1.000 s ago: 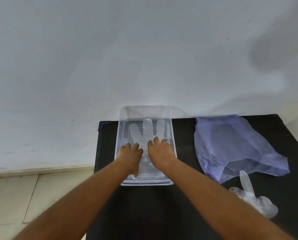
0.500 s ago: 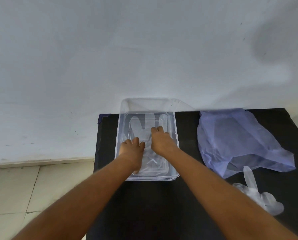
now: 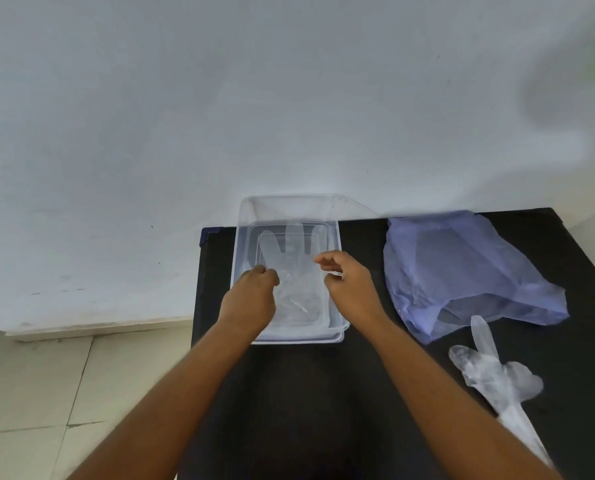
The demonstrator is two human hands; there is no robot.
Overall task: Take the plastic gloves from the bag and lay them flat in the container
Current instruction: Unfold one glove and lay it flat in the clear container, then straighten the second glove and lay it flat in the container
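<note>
Black table [image 3: 323,393] against white wall [image 3: 219,98]; pale tiled floor [image 3: 46,393].

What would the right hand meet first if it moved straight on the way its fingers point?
Probably the glove in the container: the right hand points left over it; depth is unclear.

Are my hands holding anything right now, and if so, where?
Cannot be told. Both the left hand and right hand hover curled over the clear plastic glove in the transparent rectangular container; no grip shows.
</note>
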